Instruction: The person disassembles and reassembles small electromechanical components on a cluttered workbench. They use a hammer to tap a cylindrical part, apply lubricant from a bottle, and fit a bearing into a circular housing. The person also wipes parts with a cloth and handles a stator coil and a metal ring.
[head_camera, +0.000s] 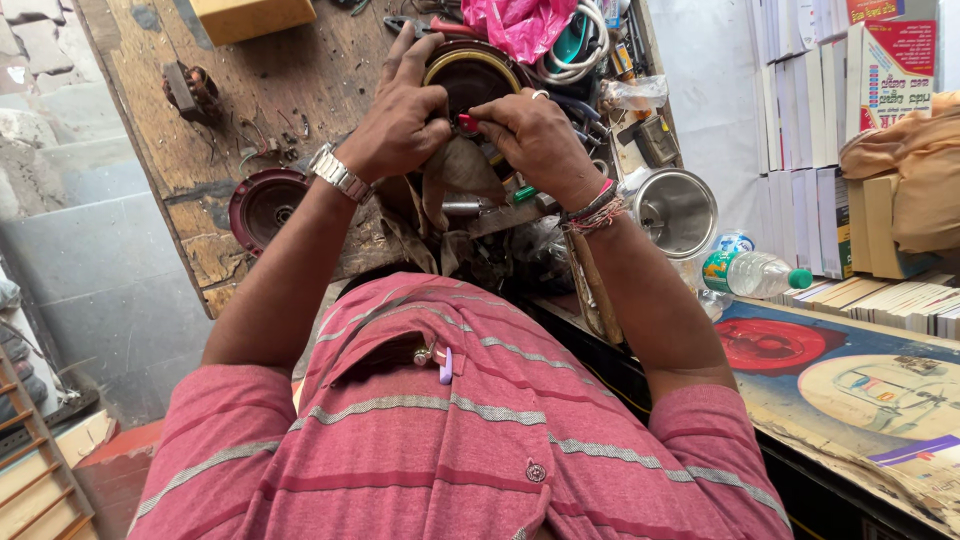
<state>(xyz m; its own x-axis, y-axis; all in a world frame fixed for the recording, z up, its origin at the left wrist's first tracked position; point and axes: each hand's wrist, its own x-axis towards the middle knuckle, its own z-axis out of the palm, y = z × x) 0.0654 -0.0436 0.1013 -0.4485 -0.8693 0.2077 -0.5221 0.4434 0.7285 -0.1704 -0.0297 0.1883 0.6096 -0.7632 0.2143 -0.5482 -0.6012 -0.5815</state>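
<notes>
Over workbench (240, 90), both hands grip round part (470, 80).

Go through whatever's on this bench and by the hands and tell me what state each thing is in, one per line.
Left hand: gripping the rim of the round part.
Right hand: pinching a small red-tipped tool against the part.
Round dark part with brass ring: held up, face toward the camera.
Maroon round cover: lying on the wooden bench, hollow side up.
Metal cup: tipped on its side, empty.
Plastic bottle: lying down, green cap on.
</notes>
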